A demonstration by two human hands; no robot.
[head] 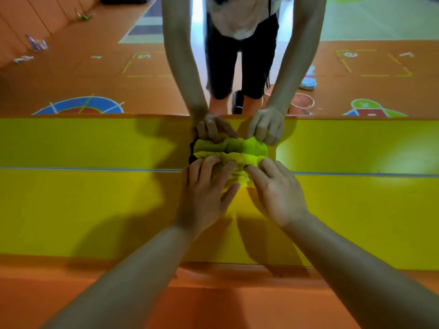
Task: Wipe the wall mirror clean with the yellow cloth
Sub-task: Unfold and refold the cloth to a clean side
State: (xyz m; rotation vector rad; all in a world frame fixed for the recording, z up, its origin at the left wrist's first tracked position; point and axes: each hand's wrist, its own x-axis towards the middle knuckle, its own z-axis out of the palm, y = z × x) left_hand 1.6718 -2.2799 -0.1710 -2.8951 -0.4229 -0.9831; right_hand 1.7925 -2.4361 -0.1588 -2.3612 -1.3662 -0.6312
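Note:
The wall mirror (95, 143) fills the upper view and shows my reflection bending toward it. A bunched yellow cloth (234, 160) is pressed against the glass low down, just above the thin seam where the mirror meets the yellow panel (95, 210). My left hand (206, 191) grips the cloth's left part, fingers curled over it and the thumb beside it. My right hand (278, 193) holds the right part, fingertips dug into the folds. The reflection shows both hands' fingers curled over the cloth. Something small and dark (193, 153) shows at the cloth's left edge.
An orange floor (213, 305) runs below the yellow panel. In the mirror I see the room behind me: orange flooring with painted game markings, a small pale heap (308, 79) and some items along the left wall (35, 43).

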